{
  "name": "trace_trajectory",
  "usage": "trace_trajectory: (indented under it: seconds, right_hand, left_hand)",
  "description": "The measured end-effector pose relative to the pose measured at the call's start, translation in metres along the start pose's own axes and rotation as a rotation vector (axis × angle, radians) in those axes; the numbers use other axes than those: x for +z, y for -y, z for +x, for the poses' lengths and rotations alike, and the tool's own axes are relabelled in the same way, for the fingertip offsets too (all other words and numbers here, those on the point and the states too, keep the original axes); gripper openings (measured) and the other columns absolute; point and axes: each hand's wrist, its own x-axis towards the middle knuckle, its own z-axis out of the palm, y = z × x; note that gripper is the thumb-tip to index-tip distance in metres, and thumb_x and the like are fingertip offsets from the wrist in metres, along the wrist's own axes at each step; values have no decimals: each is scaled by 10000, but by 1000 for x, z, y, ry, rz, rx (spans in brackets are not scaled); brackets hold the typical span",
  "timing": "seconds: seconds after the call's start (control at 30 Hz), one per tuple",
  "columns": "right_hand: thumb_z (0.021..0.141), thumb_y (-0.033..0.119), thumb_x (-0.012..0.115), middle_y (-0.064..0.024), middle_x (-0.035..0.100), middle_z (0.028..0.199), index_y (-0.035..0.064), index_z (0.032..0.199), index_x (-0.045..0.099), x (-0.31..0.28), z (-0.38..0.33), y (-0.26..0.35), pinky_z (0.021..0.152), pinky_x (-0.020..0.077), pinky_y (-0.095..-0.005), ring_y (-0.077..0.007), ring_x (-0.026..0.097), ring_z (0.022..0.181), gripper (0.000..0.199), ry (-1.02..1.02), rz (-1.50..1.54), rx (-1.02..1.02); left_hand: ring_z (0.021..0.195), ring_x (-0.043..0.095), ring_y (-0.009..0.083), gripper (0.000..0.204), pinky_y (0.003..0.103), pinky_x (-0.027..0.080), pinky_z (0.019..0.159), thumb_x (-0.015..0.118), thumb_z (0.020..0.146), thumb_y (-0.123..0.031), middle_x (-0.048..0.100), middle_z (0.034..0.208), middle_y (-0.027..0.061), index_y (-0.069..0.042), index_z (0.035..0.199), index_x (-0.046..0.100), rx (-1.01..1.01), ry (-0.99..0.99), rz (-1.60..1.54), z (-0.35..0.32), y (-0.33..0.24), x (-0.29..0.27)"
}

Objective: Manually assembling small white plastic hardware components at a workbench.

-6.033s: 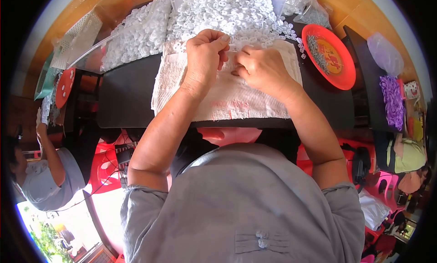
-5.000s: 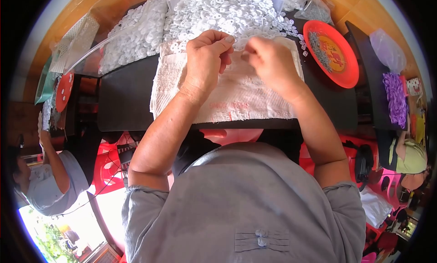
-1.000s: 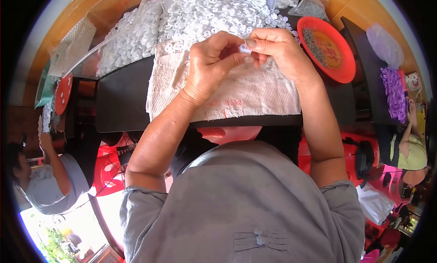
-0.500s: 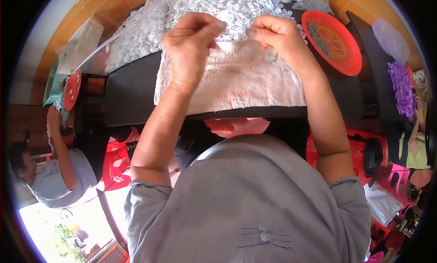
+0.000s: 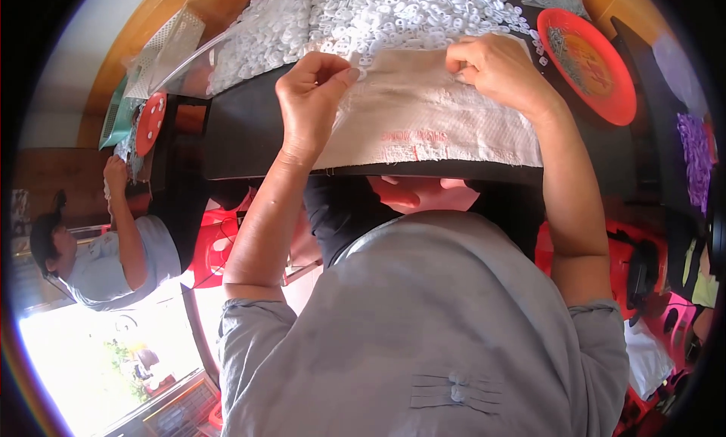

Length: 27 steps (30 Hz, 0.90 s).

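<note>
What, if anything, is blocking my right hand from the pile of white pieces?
Nothing visible: the right hand is by the pale cloth's far edge, with the pile of white pieces lying open just beyond.

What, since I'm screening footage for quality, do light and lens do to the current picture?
In the head view, the opening at lower left is washed nearly white; coloured flare fringes that corner; at far right, past the purple bundle, the picture fades to black; the white pieces at top are bright, yet many can be told apart.

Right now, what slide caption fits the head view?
Left hand and right hand at a cloth, white pieces beyond, red plate at right.
</note>
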Motion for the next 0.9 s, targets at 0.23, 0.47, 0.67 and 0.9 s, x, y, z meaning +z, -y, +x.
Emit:
trace_trajectory:
  seconds: [0.23,0.47,0.67,0.9]
  right_hand:
    - [723,74,589,-87,624,735,55,766,593,1,0,-1,621,434,-385,-271,590,640,48,69,25,34]
    - [714,75,616,-69,620,737,64,763,587,-2,4,4,624,436,-388,-263,604,667,58,143,75,49]
    - [722,97,629,-71,622,757,58,748,587,0,-4,-4,647,449,-404,-293,606,697,63,49,44,15]
    - [728,93,624,-83,618,747,61,769,584,6,-1,-6,624,437,-403,-310,584,673,65,-46,-14,-45]
  left_hand:
    - [747,615,303,150,375,500,678,713,765,-99,617,851,116,-16,867,640,332,206,672,17,17,4]
    - [712,626,325,86,373,498,646,691,778,-57,617,803,136,-37,826,623,464,70,582,16,20,-6]
    - [665,619,111,77,255,494,607,695,823,-59,668,745,29,-31,894,689,641,-384,664,58,-83,-55]
    - [658,618,182,119,302,496,608,705,816,-115,650,858,61,-75,924,680,864,-232,968,86,-78,-63]
